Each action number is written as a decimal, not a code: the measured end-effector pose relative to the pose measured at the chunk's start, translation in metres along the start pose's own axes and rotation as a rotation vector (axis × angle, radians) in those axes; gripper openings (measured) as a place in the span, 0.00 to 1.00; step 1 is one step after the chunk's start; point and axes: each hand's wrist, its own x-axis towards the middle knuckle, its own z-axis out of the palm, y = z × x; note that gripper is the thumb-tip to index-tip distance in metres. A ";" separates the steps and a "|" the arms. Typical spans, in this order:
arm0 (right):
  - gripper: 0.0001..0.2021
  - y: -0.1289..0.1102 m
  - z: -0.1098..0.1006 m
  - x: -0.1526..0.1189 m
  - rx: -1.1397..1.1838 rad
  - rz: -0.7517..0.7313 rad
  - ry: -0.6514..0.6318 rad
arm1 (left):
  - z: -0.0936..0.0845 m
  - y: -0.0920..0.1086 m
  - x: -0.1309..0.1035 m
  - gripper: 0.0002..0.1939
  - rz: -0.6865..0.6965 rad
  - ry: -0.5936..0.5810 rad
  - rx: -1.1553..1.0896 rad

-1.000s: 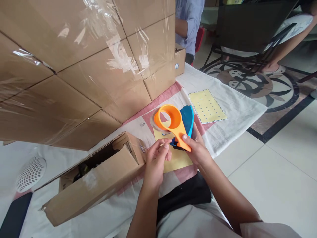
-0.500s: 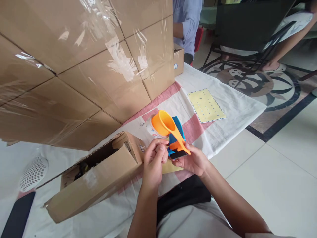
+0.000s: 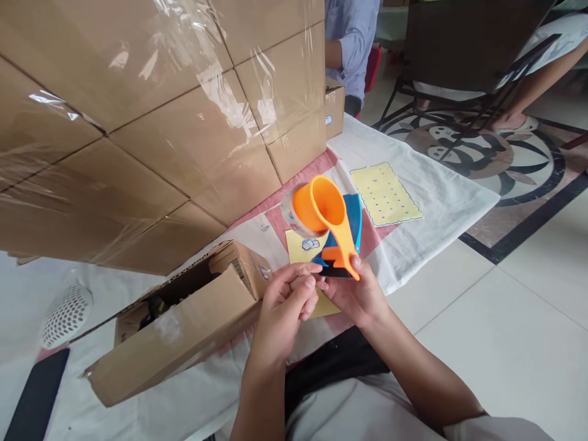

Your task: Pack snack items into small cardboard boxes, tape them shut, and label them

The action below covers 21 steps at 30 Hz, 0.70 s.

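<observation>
A packing tape dispenser (image 3: 327, 205) with an orange ring and handle, a blue flap and a black edge is held over the table. My right hand (image 3: 361, 294) grips it by its lower end. On the left side of the ring sits a clear tape roll (image 3: 290, 214), partly hidden by the orange. My left hand (image 3: 294, 297) is closed, its fingertips pinched together close beside the dispenser's black edge; whatever may be between them is too small to make out. Beneath the dispenser lies a yellow paper (image 3: 298, 242) with a blue print, partly covered by the hands.
Stacked cartons wrapped in clear film (image 3: 184, 147) rise along the far side. An open cardboard box (image 3: 184, 343) stands to my left, near a dark phone-like slab (image 3: 39, 392) and a white perforated object (image 3: 67, 315). A yellow patterned sheet (image 3: 388, 195) lies rightward. Two other people sit beyond.
My right hand has turned the dispenser, so its ring and roll now stand higher and farther right. More of the yellow paper shows beneath. My left hand stays pinched beside it.
</observation>
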 end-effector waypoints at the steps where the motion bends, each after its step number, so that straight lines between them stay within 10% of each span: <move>1: 0.21 -0.002 0.004 0.003 -0.009 -0.027 0.011 | 0.000 0.000 0.000 0.18 -0.009 0.001 -0.007; 21: 0.35 0.010 0.030 0.025 0.357 0.217 -0.184 | 0.009 -0.011 -0.003 0.12 0.042 -0.116 0.249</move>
